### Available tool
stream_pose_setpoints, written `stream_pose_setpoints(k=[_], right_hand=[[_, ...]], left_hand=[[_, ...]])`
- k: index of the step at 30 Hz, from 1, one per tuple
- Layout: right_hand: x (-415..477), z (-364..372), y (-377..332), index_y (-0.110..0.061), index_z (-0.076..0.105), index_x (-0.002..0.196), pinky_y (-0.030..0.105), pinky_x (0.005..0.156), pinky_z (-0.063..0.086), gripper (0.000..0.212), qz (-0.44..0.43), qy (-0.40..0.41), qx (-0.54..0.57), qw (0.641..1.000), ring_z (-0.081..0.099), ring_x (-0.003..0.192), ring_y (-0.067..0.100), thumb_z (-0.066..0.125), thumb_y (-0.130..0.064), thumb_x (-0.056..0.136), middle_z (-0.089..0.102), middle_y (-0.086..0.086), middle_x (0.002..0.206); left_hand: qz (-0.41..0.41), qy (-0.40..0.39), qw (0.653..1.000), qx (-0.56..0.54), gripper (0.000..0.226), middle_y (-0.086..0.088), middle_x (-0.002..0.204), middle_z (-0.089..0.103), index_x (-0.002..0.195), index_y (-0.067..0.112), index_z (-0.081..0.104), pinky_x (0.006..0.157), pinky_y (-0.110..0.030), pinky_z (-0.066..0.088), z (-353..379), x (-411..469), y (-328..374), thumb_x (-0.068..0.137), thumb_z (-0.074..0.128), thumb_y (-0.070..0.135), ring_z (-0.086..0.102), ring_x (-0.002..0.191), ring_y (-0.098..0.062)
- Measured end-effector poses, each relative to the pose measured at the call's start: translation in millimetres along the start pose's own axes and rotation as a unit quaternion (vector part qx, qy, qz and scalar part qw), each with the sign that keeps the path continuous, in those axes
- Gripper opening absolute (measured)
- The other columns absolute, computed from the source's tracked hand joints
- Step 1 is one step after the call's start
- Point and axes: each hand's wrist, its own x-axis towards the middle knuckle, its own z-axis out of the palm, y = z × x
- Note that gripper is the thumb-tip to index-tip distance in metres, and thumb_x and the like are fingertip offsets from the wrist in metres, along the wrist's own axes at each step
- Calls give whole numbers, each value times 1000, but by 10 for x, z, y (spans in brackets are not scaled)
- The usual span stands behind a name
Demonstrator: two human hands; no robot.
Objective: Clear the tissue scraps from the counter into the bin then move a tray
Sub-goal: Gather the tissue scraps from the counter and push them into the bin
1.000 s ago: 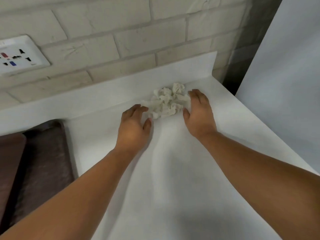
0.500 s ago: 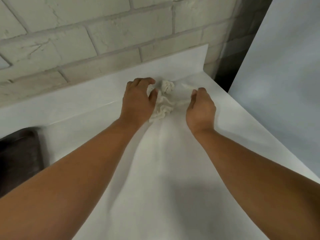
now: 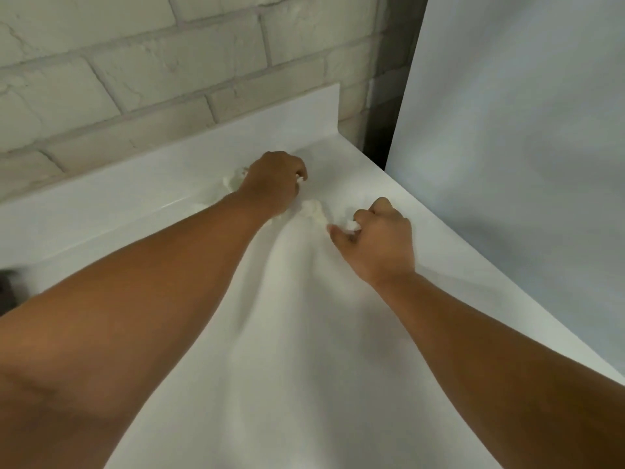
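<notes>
White tissue scraps (image 3: 313,211) | left hand (image 3: 274,184) grips | right hand (image 3: 375,238) pinches

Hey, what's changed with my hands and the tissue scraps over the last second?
Both hands went from lying open beside the tissue pile to curling onto it. The left hand reached over the back and now grips scraps; the right hand pinches one. The pile is pulled apart, with a loose scrap between the hands. Unchanged: everything is still on the counter.
</notes>
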Motion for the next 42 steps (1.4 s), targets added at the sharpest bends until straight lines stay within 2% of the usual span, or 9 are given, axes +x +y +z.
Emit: stream_pose_setpoints(k=[6,10,16,20,23,27,34,38,42], right_hand=[[-180,-186,115,-4,64,71,38,63,46,13,11,-39,28,999,52,64,34,62,-13,81,53,12,81],[-425,-368,111,-5,59,79,36,64,45,8,29,-38,65,997,58,73,34,55,-7,85,58,11,81],[-1007,-700,62,-13,42,104,32,57,34,5,106,-55,93,989,60,73,38,40,-13,100,54,6,70],[-1428,-984,79,-18,49,132,24,80,43,37,118,-99,148,977,63,98,28,39,-8,97,68,8,106],[-1741,-1342,146,-14,63,104,3,80,34,22,80,-74,206,972,60,88,7,45,-5,97,64,-5,101],[-2201,-1872,386,-21,47,74,24,58,37,27,83,-58,209,973,51,61,12,48,-23,101,56,-4,69],[-3114,-2788,1010,-19,49,76,16,54,38,19,147,-89,255,951,53,62,3,63,-24,88,56,-9,68],[-3568,-3008,1372,-22,51,67,46,63,55,25,232,-78,343,907,61,64,27,48,-37,87,59,-2,61],[-3839,-3022,1622,-20,40,53,43,53,50,51,271,-54,313,909,55,49,26,47,-44,97,47,-3,46]], left_hand=[[-29,108,974,-197,23,4,108,65,113,21,68,76,-9,38,-184,-516,128,96,54,14,56,86,-8],[-71,133,948,-279,22,12,103,64,112,17,68,72,6,32,-285,-961,200,96,54,11,57,89,-4],[-148,120,906,-379,20,12,83,63,98,24,67,59,-20,41,-381,-1634,344,95,51,12,50,54,0],[-179,89,888,-414,24,5,75,60,79,19,61,55,-23,39,-445,-2162,688,94,43,13,49,60,-11],[-173,105,881,-428,25,10,67,56,76,20,61,56,-26,38,-457,-2558,1026,93,43,14,47,58,-11],[-175,152,874,-427,20,17,57,53,82,19,66,52,-19,38,-437,-3069,1587,93,50,19,44,50,-3],[-173,108,871,-447,17,1,75,62,82,16,65,52,-30,56,-222,-3803,2610,93,57,27,63,57,-20],[-147,73,908,-386,42,5,59,51,64,14,51,56,-27,41,84,-4100,3016,94,59,42,46,54,-14],[-134,23,916,-378,54,4,49,33,55,17,32,50,-28,28,460,-4330,3267,97,57,39,31,49,-15]])
